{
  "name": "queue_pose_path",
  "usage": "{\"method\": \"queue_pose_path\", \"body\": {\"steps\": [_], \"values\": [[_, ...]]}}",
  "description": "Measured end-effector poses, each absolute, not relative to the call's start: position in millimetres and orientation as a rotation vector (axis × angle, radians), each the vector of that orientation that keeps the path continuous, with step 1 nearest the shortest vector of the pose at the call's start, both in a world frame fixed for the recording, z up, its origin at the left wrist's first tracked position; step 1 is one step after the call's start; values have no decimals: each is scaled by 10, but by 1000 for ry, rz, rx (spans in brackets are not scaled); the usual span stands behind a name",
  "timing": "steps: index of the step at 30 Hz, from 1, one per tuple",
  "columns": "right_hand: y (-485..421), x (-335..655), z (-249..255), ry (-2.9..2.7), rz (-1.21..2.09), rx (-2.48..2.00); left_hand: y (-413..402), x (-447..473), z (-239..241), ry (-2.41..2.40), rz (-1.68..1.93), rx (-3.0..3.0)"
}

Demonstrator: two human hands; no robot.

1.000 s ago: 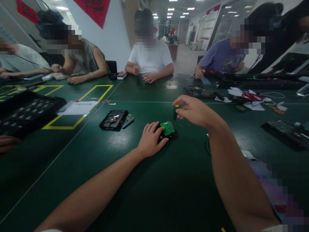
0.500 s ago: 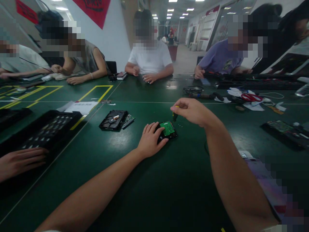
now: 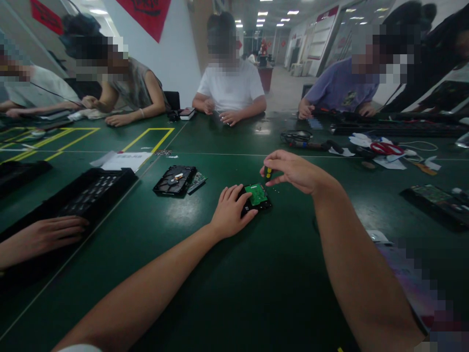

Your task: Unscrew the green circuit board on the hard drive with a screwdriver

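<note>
A small black hard drive with a green circuit board (image 3: 258,193) lies on the dark green table. My left hand (image 3: 231,211) grips it from the left, thumb along the near edge and fingers over the far left side. Above its right end, my right hand (image 3: 293,171) pinches the handle of a yellow and black screwdriver (image 3: 268,172). The screwdriver stands nearly upright, its tip down by the board's right edge; the exact contact point is too small to tell. Tiny pale bits, perhaps screws, lie just right of the drive.
Left of my hands lie a black drive casing (image 3: 175,180) and a loose circuit board (image 3: 197,183). Another person's hand (image 3: 46,237) rests on a long black tray (image 3: 98,193). Cables (image 3: 296,137) and red wire (image 3: 386,148) lie at the far right. Several people sit across the table.
The fingers of my right hand have spread lower along the screwdriver, showing more of its yellow handle. My left hand keeps its hold. The neighbour's hand and tray have moved right.
</note>
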State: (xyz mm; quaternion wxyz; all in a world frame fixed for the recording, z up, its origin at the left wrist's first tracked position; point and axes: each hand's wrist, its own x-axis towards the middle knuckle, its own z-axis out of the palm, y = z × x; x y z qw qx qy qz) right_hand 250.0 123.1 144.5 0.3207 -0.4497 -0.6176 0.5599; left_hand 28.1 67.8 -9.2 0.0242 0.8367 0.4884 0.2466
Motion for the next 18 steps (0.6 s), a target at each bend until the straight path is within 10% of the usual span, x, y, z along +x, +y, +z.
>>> {"method": "queue_pose_path", "body": {"steps": [18], "values": [[1258,2528,1440,-1563,1599,-1073,674,285,-81,1518,744,2604]]}}
